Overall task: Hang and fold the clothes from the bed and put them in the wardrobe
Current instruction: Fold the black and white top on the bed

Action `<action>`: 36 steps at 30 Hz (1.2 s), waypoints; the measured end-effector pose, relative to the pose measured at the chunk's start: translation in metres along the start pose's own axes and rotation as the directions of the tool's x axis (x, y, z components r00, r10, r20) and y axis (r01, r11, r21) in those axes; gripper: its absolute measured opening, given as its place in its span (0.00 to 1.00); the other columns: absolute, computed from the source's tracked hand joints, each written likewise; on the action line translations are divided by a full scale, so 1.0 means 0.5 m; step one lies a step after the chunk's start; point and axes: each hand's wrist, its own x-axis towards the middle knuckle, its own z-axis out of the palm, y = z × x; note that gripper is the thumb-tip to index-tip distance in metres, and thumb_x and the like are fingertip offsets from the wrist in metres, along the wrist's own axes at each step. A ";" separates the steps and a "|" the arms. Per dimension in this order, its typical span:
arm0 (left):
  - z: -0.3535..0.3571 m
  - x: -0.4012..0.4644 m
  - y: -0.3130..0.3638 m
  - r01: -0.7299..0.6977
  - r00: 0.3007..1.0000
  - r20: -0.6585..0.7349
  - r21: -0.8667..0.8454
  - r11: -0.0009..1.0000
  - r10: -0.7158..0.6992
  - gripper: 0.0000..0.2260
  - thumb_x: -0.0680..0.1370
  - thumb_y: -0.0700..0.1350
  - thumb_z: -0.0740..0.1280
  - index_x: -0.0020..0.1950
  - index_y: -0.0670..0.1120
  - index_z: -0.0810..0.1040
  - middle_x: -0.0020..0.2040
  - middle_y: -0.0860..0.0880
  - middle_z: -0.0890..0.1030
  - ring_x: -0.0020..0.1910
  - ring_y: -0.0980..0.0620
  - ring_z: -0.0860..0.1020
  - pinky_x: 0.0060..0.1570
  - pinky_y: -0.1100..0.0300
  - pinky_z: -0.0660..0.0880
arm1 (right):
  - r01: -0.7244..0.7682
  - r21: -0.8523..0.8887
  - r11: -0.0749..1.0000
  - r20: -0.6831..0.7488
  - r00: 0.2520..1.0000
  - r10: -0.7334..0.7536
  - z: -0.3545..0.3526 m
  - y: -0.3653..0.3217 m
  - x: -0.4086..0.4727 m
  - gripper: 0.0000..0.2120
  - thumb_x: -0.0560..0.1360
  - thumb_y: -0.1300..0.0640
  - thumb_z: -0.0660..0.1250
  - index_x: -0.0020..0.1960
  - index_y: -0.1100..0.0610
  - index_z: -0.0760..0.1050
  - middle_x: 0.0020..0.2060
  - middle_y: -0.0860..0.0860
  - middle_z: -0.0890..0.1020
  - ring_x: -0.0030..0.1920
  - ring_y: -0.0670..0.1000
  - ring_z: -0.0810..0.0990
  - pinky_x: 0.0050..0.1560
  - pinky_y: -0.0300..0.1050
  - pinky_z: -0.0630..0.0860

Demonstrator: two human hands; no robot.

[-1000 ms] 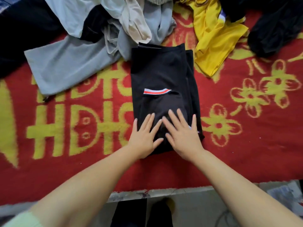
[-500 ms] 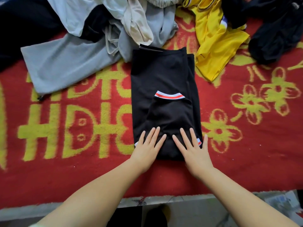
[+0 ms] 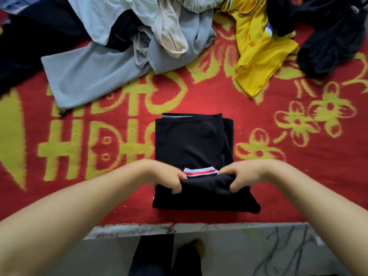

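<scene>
Both hands, left hand (image 3: 169, 179) and right hand (image 3: 242, 176), pinch the near fold of the black shirt (image 3: 191, 144) with curled fingers. The shirt lies folded on the red bedspread (image 3: 298, 186) near the bed's edge, with a gray garment (image 3: 89, 76) and a yellow top (image 3: 256, 54) piled beyond it.

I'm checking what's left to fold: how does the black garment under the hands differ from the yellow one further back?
The black garment is folded into a neat rectangle; the yellow garment lies crumpled and spread out. The left hand and right hand grip the black one's near fold; nothing touches the yellow one. The black one lies near the bed's edge, the yellow one among the pile. Both rest on the red blanket.
</scene>
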 end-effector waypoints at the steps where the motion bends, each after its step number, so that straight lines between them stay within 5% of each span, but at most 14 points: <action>1: -0.036 -0.008 0.003 -0.020 0.998 -0.061 -0.007 1.000 0.019 0.12 0.72 0.32 0.60 0.45 0.47 0.77 0.41 0.49 0.78 0.43 0.50 0.77 0.44 0.59 0.72 | 0.013 0.062 0.998 -0.095 0.995 -0.007 -0.028 0.002 0.000 0.16 0.72 0.64 0.66 0.55 0.48 0.73 0.48 0.51 0.78 0.44 0.47 0.76 0.45 0.48 0.77; 4: -0.163 -0.004 0.015 -0.049 0.935 -0.350 0.017 0.999 0.052 0.13 0.73 0.34 0.62 0.53 0.44 0.79 0.52 0.42 0.81 0.51 0.46 0.78 0.52 0.52 0.73 | 0.089 0.154 0.984 -0.447 0.895 -0.011 -0.123 0.014 0.034 0.18 0.73 0.64 0.66 0.60 0.51 0.74 0.51 0.52 0.78 0.45 0.47 0.74 0.39 0.37 0.70; 7: -0.257 0.032 0.026 0.022 0.733 -0.678 0.119 0.993 0.065 0.18 0.75 0.39 0.62 0.66 0.46 0.74 0.60 0.44 0.78 0.56 0.45 0.76 0.53 0.54 0.73 | 0.143 0.239 0.960 -0.747 0.659 0.087 -0.180 0.017 0.095 0.22 0.75 0.60 0.65 0.68 0.52 0.69 0.63 0.54 0.76 0.59 0.51 0.74 0.52 0.37 0.67; 10: -0.255 0.084 0.024 0.319 0.480 -0.861 0.348 0.882 0.166 0.22 0.79 0.46 0.60 0.73 0.47 0.64 0.67 0.43 0.71 0.65 0.43 0.70 0.63 0.47 0.67 | -0.040 0.239 0.970 -0.824 0.520 0.225 -0.160 -0.002 0.159 0.27 0.80 0.54 0.59 0.77 0.52 0.56 0.74 0.56 0.63 0.74 0.56 0.60 0.71 0.55 0.59; 13: -0.175 0.148 0.022 0.394 0.374 -0.851 0.506 0.767 0.369 0.26 0.82 0.55 0.51 0.79 0.50 0.50 0.79 0.45 0.53 0.77 0.47 0.50 0.72 0.39 0.42 | -0.261 -0.114 0.959 -0.890 0.455 0.018 -0.087 -0.037 0.210 0.28 0.81 0.49 0.55 0.78 0.49 0.50 0.78 0.52 0.50 0.78 0.55 0.45 0.70 0.69 0.46; 17: -0.110 0.230 -0.010 0.357 0.401 -0.843 0.505 0.785 0.360 0.27 0.81 0.59 0.42 0.78 0.53 0.39 0.77 0.50 0.36 0.77 0.51 0.37 0.70 0.40 0.34 | -0.260 -0.265 0.929 -0.865 0.489 -0.109 -0.044 -0.018 0.267 0.27 0.82 0.47 0.51 0.78 0.47 0.48 0.78 0.49 0.46 0.78 0.54 0.42 0.68 0.72 0.38; 21: -0.137 0.247 -0.101 0.389 0.365 -0.864 0.481 0.786 0.348 0.28 0.80 0.60 0.43 0.72 0.55 0.30 0.73 0.53 0.28 0.71 0.55 0.26 0.69 0.40 0.32 | -0.347 -0.031 0.937 -0.858 0.490 0.153 -0.038 0.087 0.271 0.28 0.81 0.44 0.44 0.76 0.43 0.34 0.78 0.45 0.41 0.77 0.52 0.39 0.67 0.74 0.42; 24: -0.150 0.233 -0.147 0.418 0.359 -0.891 0.420 0.806 0.278 0.28 0.79 0.61 0.41 0.71 0.54 0.27 0.72 0.52 0.26 0.69 0.54 0.24 0.70 0.40 0.34 | -0.450 0.099 0.888 -0.800 0.495 0.340 -0.016 0.167 0.232 0.28 0.82 0.46 0.44 0.78 0.49 0.38 0.78 0.48 0.40 0.77 0.52 0.40 0.69 0.75 0.45; 26: -0.138 0.214 -0.148 0.399 0.322 -0.902 0.405 0.823 0.287 0.29 0.79 0.60 0.42 0.74 0.51 0.33 0.74 0.49 0.31 0.73 0.51 0.30 0.71 0.39 0.37 | -0.411 0.095 0.907 -0.830 0.469 0.300 0.000 0.169 0.203 0.28 0.82 0.51 0.48 0.79 0.53 0.42 0.78 0.50 0.42 0.78 0.52 0.41 0.70 0.73 0.43; 29: -0.086 0.199 -0.114 0.320 0.266 -0.817 0.575 0.753 0.511 0.30 0.78 0.58 0.50 0.77 0.44 0.54 0.77 0.44 0.52 0.76 0.47 0.51 0.71 0.36 0.49 | -0.262 -0.023 0.965 -0.934 0.351 0.073 0.023 0.090 0.191 0.27 0.80 0.54 0.50 0.78 0.60 0.52 0.77 0.55 0.52 0.77 0.55 0.49 0.70 0.71 0.44; 31: -0.033 0.215 -0.089 0.235 0.288 -0.718 0.694 0.680 0.633 0.30 0.77 0.58 0.53 0.76 0.43 0.60 0.76 0.44 0.58 0.76 0.48 0.55 0.71 0.35 0.52 | -0.166 -0.140 0.976 -0.956 0.281 -0.089 0.041 0.026 0.203 0.28 0.78 0.53 0.51 0.76 0.61 0.56 0.76 0.56 0.58 0.76 0.55 0.53 0.69 0.70 0.47; 33: 0.019 0.232 -0.081 0.202 0.368 -0.691 0.712 0.672 0.622 0.31 0.77 0.59 0.54 0.76 0.44 0.61 0.77 0.44 0.58 0.76 0.49 0.55 0.70 0.35 0.54 | -0.141 -0.285 0.948 -0.916 0.333 -0.225 0.062 -0.006 0.221 0.27 0.78 0.51 0.52 0.76 0.57 0.58 0.76 0.55 0.59 0.76 0.56 0.55 0.69 0.71 0.49; 36: 0.052 0.234 -0.120 0.282 0.489 -0.748 0.623 0.730 0.449 0.33 0.76 0.62 0.53 0.75 0.43 0.64 0.76 0.43 0.61 0.75 0.47 0.61 0.69 0.35 0.59 | -0.183 -0.385 0.905 -0.783 0.584 -0.215 0.089 0.039 0.236 0.28 0.80 0.45 0.54 0.77 0.47 0.50 0.77 0.49 0.50 0.77 0.56 0.51 0.69 0.73 0.53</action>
